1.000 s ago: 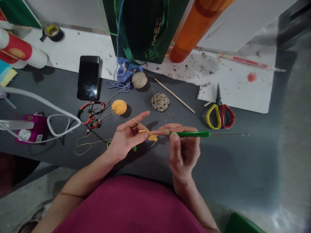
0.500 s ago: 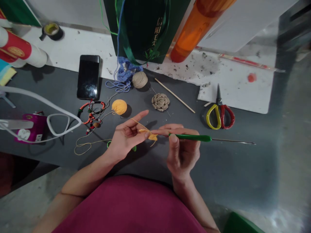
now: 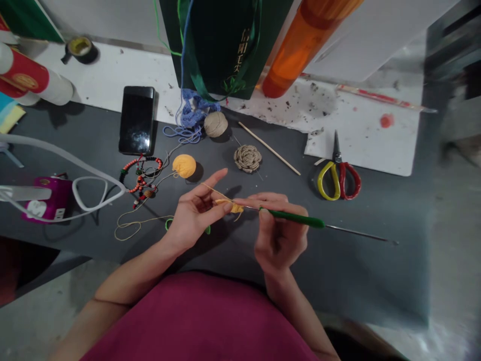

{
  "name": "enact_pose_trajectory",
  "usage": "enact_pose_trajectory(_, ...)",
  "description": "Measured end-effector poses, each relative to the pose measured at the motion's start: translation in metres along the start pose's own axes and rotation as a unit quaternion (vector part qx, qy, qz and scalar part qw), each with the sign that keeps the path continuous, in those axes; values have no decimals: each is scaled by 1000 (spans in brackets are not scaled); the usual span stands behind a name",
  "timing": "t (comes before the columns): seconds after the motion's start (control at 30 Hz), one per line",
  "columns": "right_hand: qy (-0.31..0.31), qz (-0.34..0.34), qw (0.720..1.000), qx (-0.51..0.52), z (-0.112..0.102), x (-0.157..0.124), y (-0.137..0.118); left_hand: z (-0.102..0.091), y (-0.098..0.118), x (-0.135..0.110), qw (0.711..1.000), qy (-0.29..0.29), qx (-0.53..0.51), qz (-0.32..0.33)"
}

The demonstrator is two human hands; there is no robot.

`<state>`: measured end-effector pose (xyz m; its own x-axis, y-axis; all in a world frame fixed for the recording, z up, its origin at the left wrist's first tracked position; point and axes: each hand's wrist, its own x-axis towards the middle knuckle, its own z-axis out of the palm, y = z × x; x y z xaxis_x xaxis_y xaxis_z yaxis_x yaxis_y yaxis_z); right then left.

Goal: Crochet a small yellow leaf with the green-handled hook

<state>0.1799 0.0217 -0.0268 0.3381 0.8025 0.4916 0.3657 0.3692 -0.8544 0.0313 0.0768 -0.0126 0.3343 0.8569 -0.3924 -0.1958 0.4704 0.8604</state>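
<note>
My left hand (image 3: 195,213) pinches a small piece of yellow crochet work (image 3: 236,207) between thumb and fingers, its index finger stretched out with yellow yarn running over it. In my right hand (image 3: 281,230) is a crochet hook (image 3: 296,217) with a green handle and a metal shaft at both ends. The hook's left end meets the crochet work; the other end points right over the table. A ball of yellow yarn (image 3: 184,166) lies just beyond my left hand. Past the hands sits a brown crocheted rosette (image 3: 247,158). Something green is partly hidden beneath my left wrist.
Scissors (image 3: 338,173) with yellow and red handles lie at right. A wooden stick (image 3: 269,148), a beige yarn ball (image 3: 215,124) and blue yarn (image 3: 195,110) lie farther back. Left are a phone (image 3: 137,120) and beaded strings (image 3: 141,175). A green bag (image 3: 218,45) and orange bottle (image 3: 300,47) stand behind.
The hook has tilted: its right end has swung lower, toward my body, and more metal shaft shows near the crochet work. My right hand has shifted slightly left; my left hand stays nearly still.
</note>
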Motion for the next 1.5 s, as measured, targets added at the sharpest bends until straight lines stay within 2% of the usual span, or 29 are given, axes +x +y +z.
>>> enact_pose_trajectory(0.13, 16, 15, 1000, 18, 2, 1, -1, 0, -3, 0, 1000, -4, -10, 10)
enact_pose_trajectory(0.43, -8, -9, 1000, -8, -1, -1, -1, -1, -5, 2, 999, -8, -13, 29)
enact_pose_trajectory(0.7, -8, 16, 1000, -22, -4, -2, -1, 0, -9, 3, 999, -5, -43, 31)
enact_pose_trajectory(1.07, 25, 63, 997, 47, 2, 3, -6, 2, -8, 2, 997, -13, -77, 1)
enact_pose_trajectory(1.5, 27, 29, 998, 38, 2, 1, -2, 3, -8, 1, 997, -6, -81, 4)
